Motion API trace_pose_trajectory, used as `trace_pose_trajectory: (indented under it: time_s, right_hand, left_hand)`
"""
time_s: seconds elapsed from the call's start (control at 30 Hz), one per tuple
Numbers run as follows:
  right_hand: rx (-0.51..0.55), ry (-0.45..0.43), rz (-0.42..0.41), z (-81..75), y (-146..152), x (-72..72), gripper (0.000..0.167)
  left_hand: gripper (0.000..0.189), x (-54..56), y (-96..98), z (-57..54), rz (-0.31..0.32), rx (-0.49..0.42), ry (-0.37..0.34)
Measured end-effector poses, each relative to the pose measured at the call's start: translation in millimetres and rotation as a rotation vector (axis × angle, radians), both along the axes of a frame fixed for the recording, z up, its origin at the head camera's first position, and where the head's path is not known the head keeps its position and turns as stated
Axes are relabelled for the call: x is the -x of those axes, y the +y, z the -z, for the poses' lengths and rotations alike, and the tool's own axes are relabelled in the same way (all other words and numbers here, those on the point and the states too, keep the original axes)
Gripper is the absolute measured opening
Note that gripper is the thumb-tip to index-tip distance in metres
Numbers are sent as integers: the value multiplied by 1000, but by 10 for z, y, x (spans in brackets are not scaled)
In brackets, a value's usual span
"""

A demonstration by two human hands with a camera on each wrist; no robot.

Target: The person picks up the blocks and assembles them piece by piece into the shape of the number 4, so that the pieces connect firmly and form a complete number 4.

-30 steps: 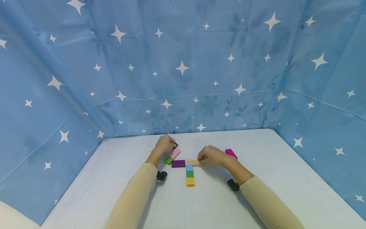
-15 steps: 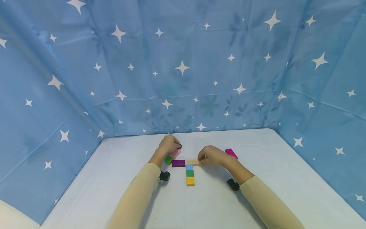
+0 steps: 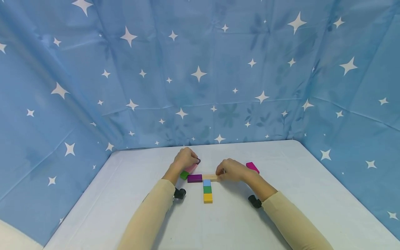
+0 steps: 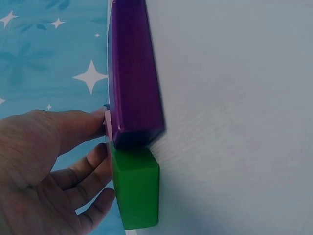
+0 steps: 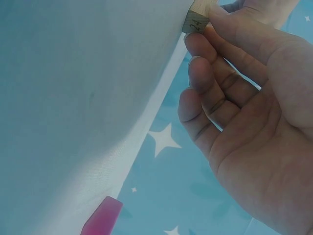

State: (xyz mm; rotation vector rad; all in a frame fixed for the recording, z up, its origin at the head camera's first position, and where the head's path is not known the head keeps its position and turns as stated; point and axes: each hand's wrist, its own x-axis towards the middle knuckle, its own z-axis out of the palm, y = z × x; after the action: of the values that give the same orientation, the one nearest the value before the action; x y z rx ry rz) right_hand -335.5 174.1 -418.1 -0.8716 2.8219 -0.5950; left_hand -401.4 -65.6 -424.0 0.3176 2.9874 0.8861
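Note:
Beyond the pink block (image 3: pixel 192 168), my left hand (image 3: pixel 185 158) pinches a small dark block (image 3: pixel 198 161), mostly hidden by the fingers. The pink block lies slantwise, touching a green block (image 4: pixel 137 188). In the left wrist view, the purple block (image 4: pixel 136 68) stands in front of my left fingers. My right hand (image 3: pixel 232 170) grips the right end of a bare wooden block (image 3: pixel 210 177) between thumb and fingers. That wooden block (image 5: pixel 195 23) shows the number 24 on its end in the right wrist view. Its left end meets the purple block.
A column of light blue (image 3: pixel 207 182), darker green (image 3: pixel 207 189) and yellow (image 3: pixel 208 198) blocks runs from the wooden block towards the front. A magenta block (image 3: pixel 252 168) lies beyond my right wrist. Starry blue cloth (image 3: pixel 200 90) hangs behind the white table (image 3: pixel 237 222).
My left hand has moved to the right with the dark block, past the far end of the pink block, then slowed. My right hand stays in place on the wooden block.

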Motion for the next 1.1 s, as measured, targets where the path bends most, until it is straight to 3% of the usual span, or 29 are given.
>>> trace_pose_trajectory:
  time_s: [0.77,1.1]
  right_hand:
    - [5,-5,17,-5,-4,-5,9]
    - [3,-9,10,-15,-1,-4,9]
  left_hand:
    - [21,-37,-17,2,26,20,43]
    - [25,-30,-28,15,35,69,86]
